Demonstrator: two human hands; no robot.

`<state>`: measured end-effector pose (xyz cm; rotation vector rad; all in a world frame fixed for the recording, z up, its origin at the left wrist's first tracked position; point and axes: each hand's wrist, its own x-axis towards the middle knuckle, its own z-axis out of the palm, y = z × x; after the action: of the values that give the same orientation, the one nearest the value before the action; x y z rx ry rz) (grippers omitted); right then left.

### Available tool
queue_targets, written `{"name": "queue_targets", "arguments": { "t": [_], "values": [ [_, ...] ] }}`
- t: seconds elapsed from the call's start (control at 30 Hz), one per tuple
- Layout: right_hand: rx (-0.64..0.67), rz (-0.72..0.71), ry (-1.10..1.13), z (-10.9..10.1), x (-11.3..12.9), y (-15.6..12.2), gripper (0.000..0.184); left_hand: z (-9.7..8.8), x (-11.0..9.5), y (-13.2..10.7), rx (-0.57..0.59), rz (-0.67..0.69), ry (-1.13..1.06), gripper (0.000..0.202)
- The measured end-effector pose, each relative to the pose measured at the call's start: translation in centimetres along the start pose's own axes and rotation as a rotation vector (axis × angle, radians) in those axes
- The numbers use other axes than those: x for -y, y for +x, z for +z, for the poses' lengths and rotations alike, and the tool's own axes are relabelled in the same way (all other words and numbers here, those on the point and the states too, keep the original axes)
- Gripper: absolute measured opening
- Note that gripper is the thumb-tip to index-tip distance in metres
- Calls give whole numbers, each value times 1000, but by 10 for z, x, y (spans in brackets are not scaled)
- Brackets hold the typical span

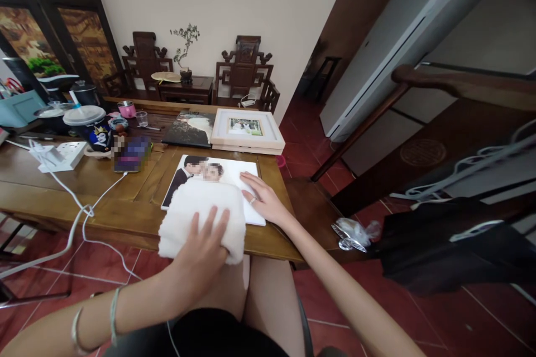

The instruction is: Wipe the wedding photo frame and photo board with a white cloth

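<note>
A wedding photo panel (255,211) with a white ground lies flat near the table's front edge. It shows two people, one in a dark suit. Over its lower left part lies a fluffy white cloth (180,206), hanging past the table edge. My left hand (207,248) holds this cloth from above, fingers spread across it and the thumb side at its lower right edge. Palm down, my right hand (263,198) rests on the right part of the panel with its fingers stretched out and a ring on one finger.
Behind the panel are a dark photo album (188,128) and a light wooden picture frame (274,136). On the left stand a lidded cup with a straw (90,125), a phone (133,155) and a white power strip (67,155). Charging cables (90,210) trail off the table.
</note>
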<state>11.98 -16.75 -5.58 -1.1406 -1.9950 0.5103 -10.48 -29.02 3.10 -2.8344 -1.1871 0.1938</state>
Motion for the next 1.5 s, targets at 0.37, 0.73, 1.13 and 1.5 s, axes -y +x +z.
{"name": "queue_targets", "arguments": {
  "t": [0.37, 0.73, 1.13, 1.5],
  "values": [
    [8, 34, 20, 0, 5, 1, 47, -7, 67, 106, -22, -200, -50, 36],
    [-175, 107, 179, -4, 5, 3, 44, 10, 22, 85, -99, -176, -40, 32],
    [-234, 184, 209, -6, 2, 2, 53, 1, -10, 35, -196, -20, -302, 41],
    [74, 146, -167, -6, 48, 15, 49, 36, 126, -17, -827, -660, -363, 25]
  ]
}}
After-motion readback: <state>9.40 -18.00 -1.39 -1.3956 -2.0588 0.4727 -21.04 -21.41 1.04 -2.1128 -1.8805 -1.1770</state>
